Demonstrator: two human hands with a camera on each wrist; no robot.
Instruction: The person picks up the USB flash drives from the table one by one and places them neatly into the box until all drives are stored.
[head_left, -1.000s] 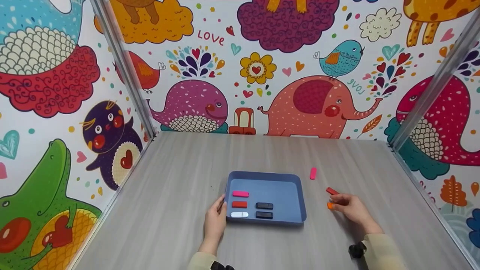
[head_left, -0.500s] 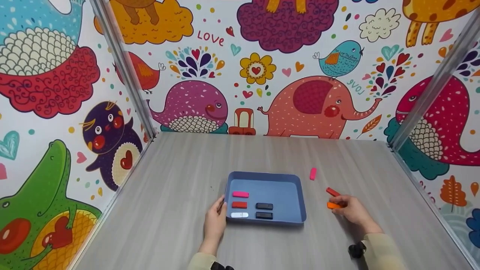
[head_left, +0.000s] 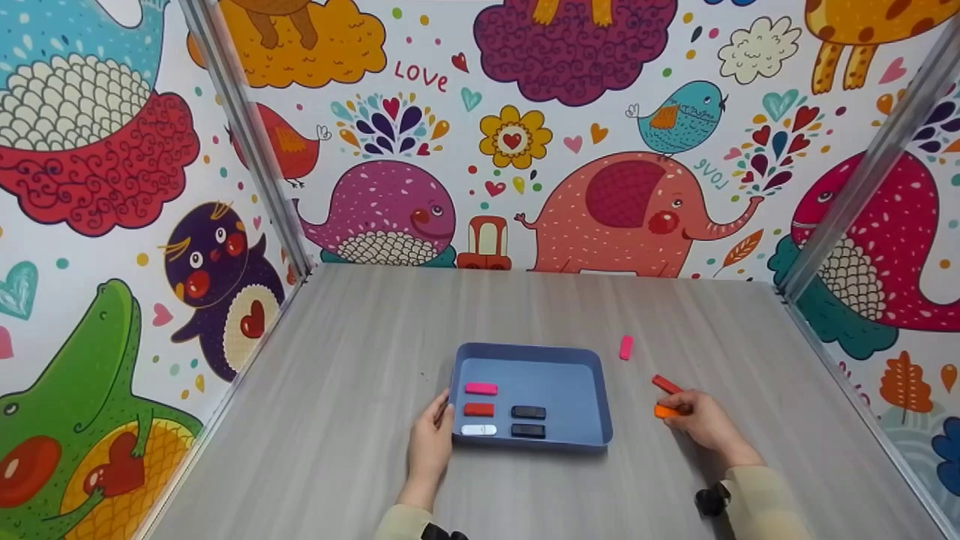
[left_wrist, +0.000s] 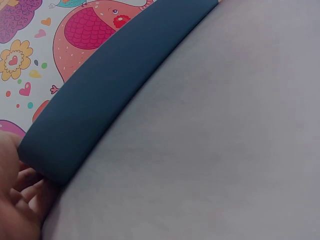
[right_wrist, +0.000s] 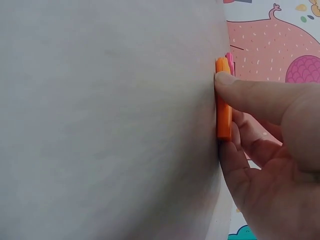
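In the head view a shallow blue tray (head_left: 559, 382) lies on the table. My left hand (head_left: 431, 442) grips its left side; in the left wrist view the fingers (left_wrist: 32, 192) curl beneath the tray's corner. Several small oblong sticks lie inside: pink (head_left: 481, 388), red (head_left: 478, 409), white (head_left: 478, 430) and two black ones (head_left: 529, 412). Right of the tray, my right hand (head_left: 705, 421) pinches an orange oblong stick (right_wrist: 223, 105), which looks like a USB stick, between thumb and fingers, low against the table. A red stick (head_left: 665, 383) lies just beyond the fingers, partly hidden.
Another pink stick (head_left: 626, 347) lies on the table to the right of the tray. The grey wood-grain table (head_left: 360, 375) is bounded by cartoon-printed walls (head_left: 510, 195) at the back and sides, with metal posts (head_left: 251, 135) at the corners.
My right fingers have shifted back along the orange stick, so more of it shows now. The red stick is a little more exposed too. Tray and left hand stay put.
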